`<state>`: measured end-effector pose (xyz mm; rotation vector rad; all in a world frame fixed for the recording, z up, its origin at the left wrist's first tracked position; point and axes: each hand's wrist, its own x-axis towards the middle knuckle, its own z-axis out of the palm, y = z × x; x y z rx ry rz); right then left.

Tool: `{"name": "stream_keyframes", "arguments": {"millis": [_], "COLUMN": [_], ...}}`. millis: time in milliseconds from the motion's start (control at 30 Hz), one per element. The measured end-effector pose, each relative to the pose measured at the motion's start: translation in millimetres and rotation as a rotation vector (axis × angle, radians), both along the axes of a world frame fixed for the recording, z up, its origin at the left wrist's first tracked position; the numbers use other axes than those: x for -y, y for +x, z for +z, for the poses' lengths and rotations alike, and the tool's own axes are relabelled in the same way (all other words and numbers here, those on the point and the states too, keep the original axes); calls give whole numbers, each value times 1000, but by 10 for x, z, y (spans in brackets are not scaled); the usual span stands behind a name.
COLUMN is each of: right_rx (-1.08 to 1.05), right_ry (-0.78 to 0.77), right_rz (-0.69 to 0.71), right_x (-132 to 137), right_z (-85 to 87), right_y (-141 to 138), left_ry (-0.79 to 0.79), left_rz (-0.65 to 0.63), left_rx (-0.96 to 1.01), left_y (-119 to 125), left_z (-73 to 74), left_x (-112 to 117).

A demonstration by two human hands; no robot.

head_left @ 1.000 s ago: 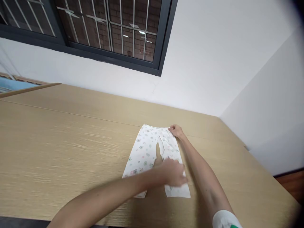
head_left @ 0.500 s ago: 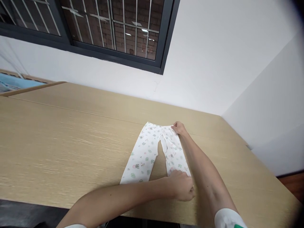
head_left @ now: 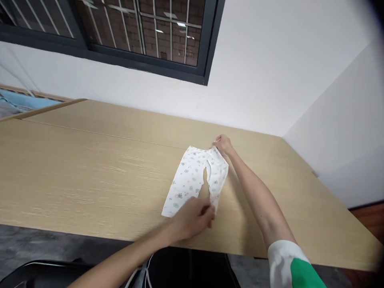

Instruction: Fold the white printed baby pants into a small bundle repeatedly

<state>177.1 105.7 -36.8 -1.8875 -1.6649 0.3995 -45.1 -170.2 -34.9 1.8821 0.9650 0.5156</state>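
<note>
A small pair of white pants [head_left: 187,178] with green and pink prints lies on the wooden table, waistband away from me and an opening at the crotch. At the far right corner of the waistband, my right hand [head_left: 223,145] pinches the cloth and lifts it slightly. My left hand [head_left: 193,218] is closed at the bottom of the right leg, its fingertips on the hem. That leg bends inward at the knee, toward the other leg. The left leg lies flat, with part of its hem behind my left hand.
The wooden table [head_left: 90,168] runs along a white wall [head_left: 255,80] below a dark-framed barred window [head_left: 168,64]. A blue-lined container [head_left: 30,100] is at the far left. Black chair-like shapes [head_left: 192,266] stand below the table's front edge.
My left hand has moved left, drawing the right leg's hem inward, so that leg now bends. My right hand has raised its waistband corner a little. The view has shifted slightly.
</note>
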Motion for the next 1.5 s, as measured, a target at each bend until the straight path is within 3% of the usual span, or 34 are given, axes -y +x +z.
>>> {"name": "stream_keyframes", "arguments": {"millis": [100, 233, 433, 533, 600, 667, 800, 867, 933, 1033, 1167, 1500], "right_rx": [-20, -37, -26, 2, 34, 56, 101, 150, 200, 278, 371, 429], "right_ry": [5, -26, -54, -1, 59, 115, 179, 160, 135, 175, 222, 10], "right_rz": [32, 68, 145, 224, 379, 639, 1176, 1310, 1330, 1265, 1118, 758], "right_x": [-71, -91, -4, 258, 595, 1037, 1889, 2127, 2199, 2065, 1659, 528], "right_z": [28, -69, -191, -195, -212, -251, -372, -451, -544, -687, -804, -830], "right_y": [-354, -906, -1396, -1480, -1500, -1491, -1397, -1340, -1293, -1238, -1140, -867], "left_ry": [-35, -15, 267, 490, 691, 850, 946, 917, 900, 972, 1004, 919], "left_rz": [165, 327, 514, 617, 561, 413, 240, 213, 193, 186, 170, 209], "left_rx": [-59, -152, -591, -696, -615, -491, -432, -455, -483, -514, -537, -444], "left_y": [-408, -771, -901, -887, -874, -853, -784, -753, -739, -757, -798, -803], "left_z": [-93, -305, -477, -523, -560, -607, -722, -782, -837, -903, -949, -942], "left_x": [140, 329, 456, 494, 510, 518, 533, 545, 555, 560, 564, 594]}}
